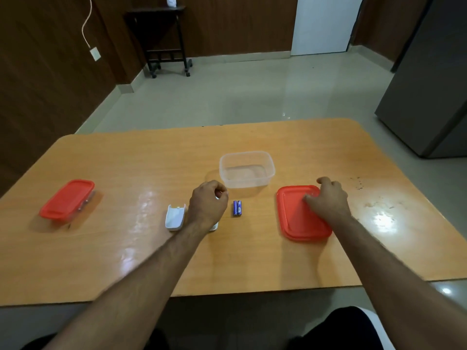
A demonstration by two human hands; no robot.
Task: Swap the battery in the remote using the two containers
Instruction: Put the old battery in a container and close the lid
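On table [252, 261], 2 batteries [237, 208], R hand [326, 198] on lid [298, 223]

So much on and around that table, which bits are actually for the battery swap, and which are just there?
For the job:
two blue batteries
white battery cover
remote, mostly hidden under the left hand
open clear container
loose red lid, under the right hand
closed red-lidded container

Just there:
dark side table
grey fridge
white door

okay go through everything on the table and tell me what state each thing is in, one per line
Left container: closed, red lid on.
Clear container: open, looks empty.
Loose red lid: flat on table, right hand resting on it.
Batteries: two, loose on table.
Battery cover: off, lying beside left hand.
Remote: mostly hidden under left hand.
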